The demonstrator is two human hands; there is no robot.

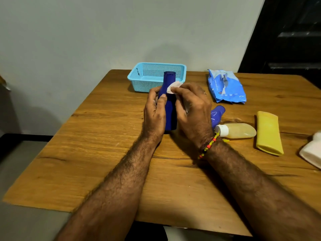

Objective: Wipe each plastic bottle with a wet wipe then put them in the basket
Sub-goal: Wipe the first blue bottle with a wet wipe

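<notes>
Forearms reach in over the near edge of the wooden table (pixel 107 153). Left hand (pixel 153 115) wraps the dark blue bottle (pixel 169 101), thumb across its front, prob. to steady it upright while it's rubbed. Right hand (pixel 192 110) pinches a wet wipe (pixel 173 86) vs. the bottle's shoulder, fingers curled round the cloth, so wiping looks underway. Bottle stands mid-table, in front of the basket.

To the right, waiting their turn I'd guess: a second blue bottle (pixel 218 113) just behind the right hand, a clear bottle w/ white cap (pixel 238 130) lying down, a yellow bottle (pixel 268 133) flat, a white item (pixel 311 150) at the frame edge, cut off.

Further back: wipes pack (pixel 227 87), flap open. Light blue basket (pixel 156 76) sits by the wall, nothing visible in it; straight path from bottle to basket, left half of table open.
</notes>
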